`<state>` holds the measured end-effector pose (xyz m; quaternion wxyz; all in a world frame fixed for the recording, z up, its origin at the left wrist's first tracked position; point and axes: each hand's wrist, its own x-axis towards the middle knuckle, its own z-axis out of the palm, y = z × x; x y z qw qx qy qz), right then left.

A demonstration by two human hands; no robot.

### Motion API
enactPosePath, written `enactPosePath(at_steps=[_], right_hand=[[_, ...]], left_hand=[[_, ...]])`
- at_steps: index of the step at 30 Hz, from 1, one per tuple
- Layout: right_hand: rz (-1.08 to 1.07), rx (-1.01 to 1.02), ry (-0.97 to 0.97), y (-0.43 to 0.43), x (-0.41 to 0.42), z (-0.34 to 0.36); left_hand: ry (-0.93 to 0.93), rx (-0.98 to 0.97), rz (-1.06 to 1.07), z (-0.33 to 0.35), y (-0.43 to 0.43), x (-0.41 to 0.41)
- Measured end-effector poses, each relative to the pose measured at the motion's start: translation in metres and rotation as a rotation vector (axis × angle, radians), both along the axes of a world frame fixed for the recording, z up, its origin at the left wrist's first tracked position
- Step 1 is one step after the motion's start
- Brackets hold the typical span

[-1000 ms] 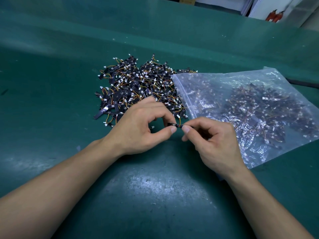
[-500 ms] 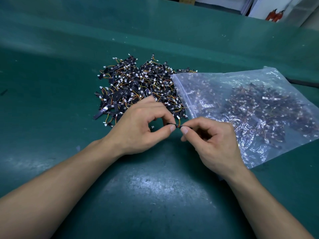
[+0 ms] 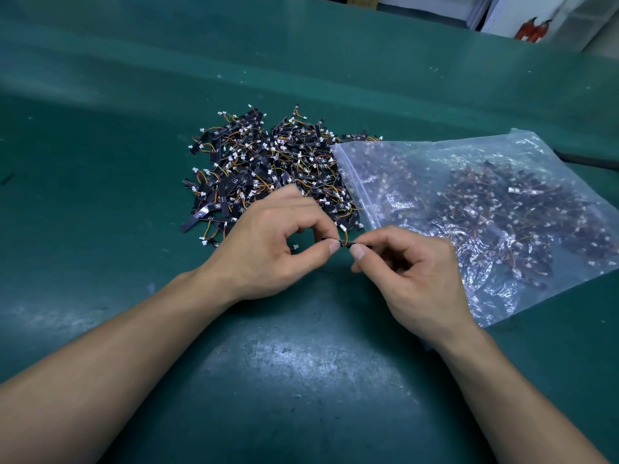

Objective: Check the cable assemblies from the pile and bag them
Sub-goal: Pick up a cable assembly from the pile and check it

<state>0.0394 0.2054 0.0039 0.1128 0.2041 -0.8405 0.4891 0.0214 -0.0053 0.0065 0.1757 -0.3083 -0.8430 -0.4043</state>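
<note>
Surface: dark green matte mat, scuffed and flecked with pale scratches, glossy where light falls at 6 o'clock.
Pile: a loose, tangled heap of small cable assemblies at 11 o'clock from the hands; flat black strips, thin orange and yellow wires, tiny white plastic connectors.
Bag: clear, crinkled plastic zip bag lying flat at 2 o'clock from the hands, its mouth edge overlapping the pile's right side; many more assemblies show dimly through the film.
Cable assembly: one short black strip with a curl of orange wire rising from it, held level just above the surface, between the two hands, at the pile's 5 o'clock edge.
Left hand: fingers curled, thumb and forefinger pinching the strip's left end; a small white connector shows in the gap under the forefinger.
Right hand: fingers curled, thumb and forefinger pinching the strip's right end; the hand lies over the bag's near corner.
</note>
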Motion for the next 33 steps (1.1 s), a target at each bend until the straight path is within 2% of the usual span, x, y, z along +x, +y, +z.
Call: enactPosePath(at_steps=[6, 15, 24, 33], right_hand=[[-0.010, 0.019, 0.015, 0.0005, -0.0004, 0.0010], [-0.006, -0.024, -0.012, 0.0008, 0.0011, 0.0005], [-0.026, 0.029, 0.037, 0.0005, -0.0004, 0.0005], [-0.025, -0.015, -0.031, 0.0008, 0.0009, 0.0000]], left_hand=[[-0.029, 0.006, -0.009, 0.0001, -0.0009, 0.0012], [0.026, 0.003, 0.002, -0.0021, 0.0003, -0.0010], [0.000, 0.001, -0.002, -0.0029, -0.0009, -0.0009], [0.038, 0.003, -0.002, -0.0040, 0.0003, -0.0020]])
